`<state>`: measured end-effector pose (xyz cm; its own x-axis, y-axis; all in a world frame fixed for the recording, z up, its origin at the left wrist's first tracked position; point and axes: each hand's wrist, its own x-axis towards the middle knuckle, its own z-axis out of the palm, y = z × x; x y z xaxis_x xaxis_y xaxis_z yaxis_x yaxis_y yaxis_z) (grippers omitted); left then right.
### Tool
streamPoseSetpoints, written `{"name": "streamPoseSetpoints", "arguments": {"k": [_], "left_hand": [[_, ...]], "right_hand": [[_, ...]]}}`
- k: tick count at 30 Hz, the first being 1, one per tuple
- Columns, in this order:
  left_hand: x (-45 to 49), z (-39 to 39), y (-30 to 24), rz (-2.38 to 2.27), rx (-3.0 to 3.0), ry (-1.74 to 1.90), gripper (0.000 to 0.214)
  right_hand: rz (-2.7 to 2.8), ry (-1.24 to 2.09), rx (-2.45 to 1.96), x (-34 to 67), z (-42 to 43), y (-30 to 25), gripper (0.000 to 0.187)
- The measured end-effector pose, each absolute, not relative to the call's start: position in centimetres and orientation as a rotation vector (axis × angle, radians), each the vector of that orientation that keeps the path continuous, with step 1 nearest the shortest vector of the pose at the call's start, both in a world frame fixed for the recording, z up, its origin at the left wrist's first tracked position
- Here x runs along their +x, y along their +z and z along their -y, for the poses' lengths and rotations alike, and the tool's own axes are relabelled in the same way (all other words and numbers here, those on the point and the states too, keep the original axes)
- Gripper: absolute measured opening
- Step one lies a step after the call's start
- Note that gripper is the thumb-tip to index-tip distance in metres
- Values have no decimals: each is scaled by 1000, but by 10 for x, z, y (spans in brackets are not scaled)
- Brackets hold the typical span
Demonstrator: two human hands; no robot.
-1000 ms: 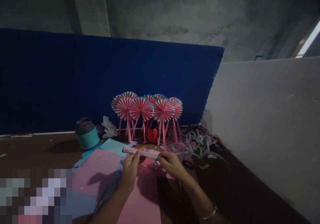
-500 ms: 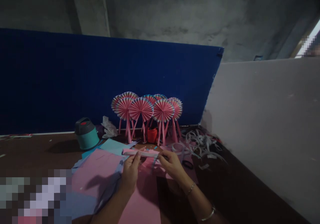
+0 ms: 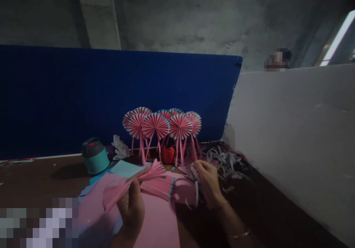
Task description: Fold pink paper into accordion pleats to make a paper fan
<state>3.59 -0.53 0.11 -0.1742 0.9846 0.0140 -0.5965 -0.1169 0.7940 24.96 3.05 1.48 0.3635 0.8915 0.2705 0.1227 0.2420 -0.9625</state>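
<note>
My left hand (image 3: 132, 205) is closed on a pleated pink paper (image 3: 117, 196), pinched near its middle so both ends spread out like fans. Beyond it, a second pleated pink paper (image 3: 159, 187) with a pale blue edge lies on a flat pink sheet (image 3: 159, 222). My right hand (image 3: 210, 183), fingers bunched together, grips a thin white strip (image 3: 196, 194) that dangles below the fingertips. A tangle of white strips (image 3: 226, 161) lies on the table behind that hand. Round pink paper fans (image 3: 155, 126) stand upright at the back on folded paper legs.
Pink and blue sheets (image 3: 98, 190) are stacked at the left. Behind them stand a teal container with a dark lid (image 3: 95, 159) and crumpled clear plastic (image 3: 120, 148). A red object (image 3: 168, 155) sits among the fan legs. Blue (image 3: 83, 100) and white panels (image 3: 294, 129) border the table.
My hands have moved apart. The pink paper, earlier a flat folded bundle between both hands, is now fanned out in the left hand. The right hand has moved right with a white strip.
</note>
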Motion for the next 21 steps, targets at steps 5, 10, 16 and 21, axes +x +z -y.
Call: {"name": "streamPoseSetpoints", "arguments": {"k": [5,10,16,21], "left_hand": [[42,-19,8,-934,740,1674,51],[49,-19,1,-947,655,1472,49],[56,-12,-2,-918,713,1351,46],[62,-9,-1,-927,784,1273,45]], "right_hand": [[1465,148,-1276,267,-36,14,34],[1782,-168,-1685,260,-33,8,42],[1800,-130,-2054,264,-37,-1,49],[1708,-150,-1854,255,-30,1,23]]}}
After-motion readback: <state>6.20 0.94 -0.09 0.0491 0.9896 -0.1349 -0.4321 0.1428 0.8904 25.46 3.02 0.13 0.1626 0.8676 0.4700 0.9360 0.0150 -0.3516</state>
